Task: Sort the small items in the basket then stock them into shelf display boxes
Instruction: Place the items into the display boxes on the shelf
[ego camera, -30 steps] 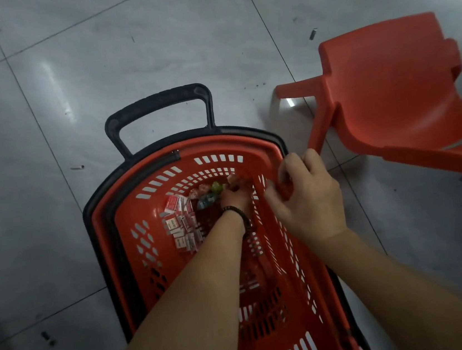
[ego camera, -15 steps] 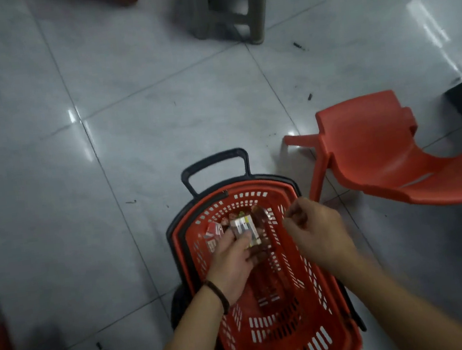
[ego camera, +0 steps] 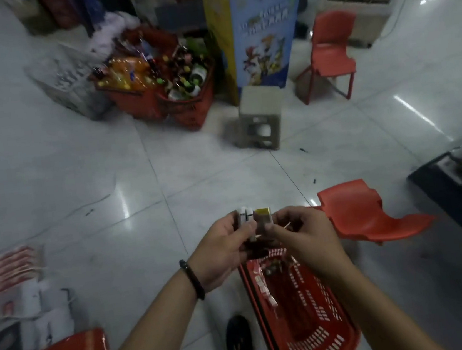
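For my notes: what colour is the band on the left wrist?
Black. The band shows best in the head view, which is the only one.

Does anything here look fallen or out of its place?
Yes. The red chair beside the basket lies tipped over on the floor, while the other red chair farther back stands upright.

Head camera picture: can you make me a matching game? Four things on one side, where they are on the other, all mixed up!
Things:
1. small boxes
2. red basket
3. grey stool
4. black bracelet

Places:
A. around the left wrist
B. held up between the left hand and the right hand
C. on the floor, below the hands
D. on the floor in front of the blue display stand

Pairs: 1-B, 2-C, 3-D, 4-A
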`<action>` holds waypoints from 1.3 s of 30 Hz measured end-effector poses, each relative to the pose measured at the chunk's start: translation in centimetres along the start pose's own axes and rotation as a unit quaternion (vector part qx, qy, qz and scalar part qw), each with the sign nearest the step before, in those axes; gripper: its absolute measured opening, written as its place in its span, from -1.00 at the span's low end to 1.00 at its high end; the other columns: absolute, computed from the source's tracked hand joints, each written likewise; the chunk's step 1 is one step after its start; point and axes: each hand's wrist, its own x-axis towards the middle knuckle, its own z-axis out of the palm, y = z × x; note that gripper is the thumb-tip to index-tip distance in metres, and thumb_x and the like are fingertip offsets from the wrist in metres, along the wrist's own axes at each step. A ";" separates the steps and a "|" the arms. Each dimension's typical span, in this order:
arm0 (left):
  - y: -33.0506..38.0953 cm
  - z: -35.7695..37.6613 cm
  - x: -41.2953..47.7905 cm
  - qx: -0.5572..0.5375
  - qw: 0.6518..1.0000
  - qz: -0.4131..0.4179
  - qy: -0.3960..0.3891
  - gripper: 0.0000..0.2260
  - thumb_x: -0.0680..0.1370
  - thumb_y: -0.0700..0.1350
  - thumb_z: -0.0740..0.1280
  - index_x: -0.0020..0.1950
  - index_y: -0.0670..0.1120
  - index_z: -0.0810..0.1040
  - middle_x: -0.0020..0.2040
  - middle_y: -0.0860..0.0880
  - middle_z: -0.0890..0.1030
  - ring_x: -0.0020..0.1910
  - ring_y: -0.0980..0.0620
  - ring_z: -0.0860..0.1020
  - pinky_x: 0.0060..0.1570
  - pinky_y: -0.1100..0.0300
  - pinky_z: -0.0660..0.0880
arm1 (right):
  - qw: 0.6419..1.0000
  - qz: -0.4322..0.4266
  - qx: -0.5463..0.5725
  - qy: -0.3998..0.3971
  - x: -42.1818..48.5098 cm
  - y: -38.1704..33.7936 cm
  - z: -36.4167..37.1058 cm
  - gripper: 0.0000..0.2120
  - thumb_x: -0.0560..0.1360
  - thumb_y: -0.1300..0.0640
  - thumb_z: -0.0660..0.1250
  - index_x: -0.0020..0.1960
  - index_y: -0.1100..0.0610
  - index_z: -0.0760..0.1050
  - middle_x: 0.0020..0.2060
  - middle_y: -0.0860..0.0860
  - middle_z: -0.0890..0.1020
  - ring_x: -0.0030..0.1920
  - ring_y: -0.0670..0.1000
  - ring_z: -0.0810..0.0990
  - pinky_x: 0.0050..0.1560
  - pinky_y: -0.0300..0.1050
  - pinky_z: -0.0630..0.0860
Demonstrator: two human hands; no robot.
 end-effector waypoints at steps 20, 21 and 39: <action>0.2 -0.6 -55.5 0.067 0.818 0.321 0.473 -0.84 0.69 -0.21 0.32 0.14 -0.32 0.46 -0.24 -0.16 0.58 -0.30 -0.07 0.52 -0.32 0.15 0.47 | 0.815 -0.389 -0.014 -0.430 -32.3 -26.5 20.1 -0.77 0.43 0.13 0.66 -0.07 0.04 0.60 -0.23 0.05 0.69 -0.25 0.15 0.63 -0.21 0.05 0.55; -0.9 -0.9 -58.8 0.069 0.803 0.321 0.498 -0.79 0.69 -0.16 0.34 0.13 -0.32 0.45 -0.25 -0.14 0.59 -0.29 -0.07 0.50 -0.32 0.15 0.45 | 0.792 -0.422 -0.043 -0.440 -35.0 -27.3 22.0 -0.76 0.42 0.10 0.67 -0.09 0.01 0.60 -0.23 0.01 0.69 -0.24 0.09 0.65 -0.21 0.01 0.59; -26.1 -0.8 -108.1 0.020 0.466 0.300 0.832 -0.85 0.73 -0.13 0.25 0.07 -0.19 0.36 -0.24 -0.11 0.40 -0.31 -0.04 0.33 -0.37 0.13 0.32 | 0.451 -0.653 -0.062 -0.605 -82.6 -30.1 53.0 -0.86 0.42 0.13 0.64 -0.13 -0.09 0.75 -0.17 -0.21 0.74 -0.14 -0.18 0.70 -0.11 -0.21 0.62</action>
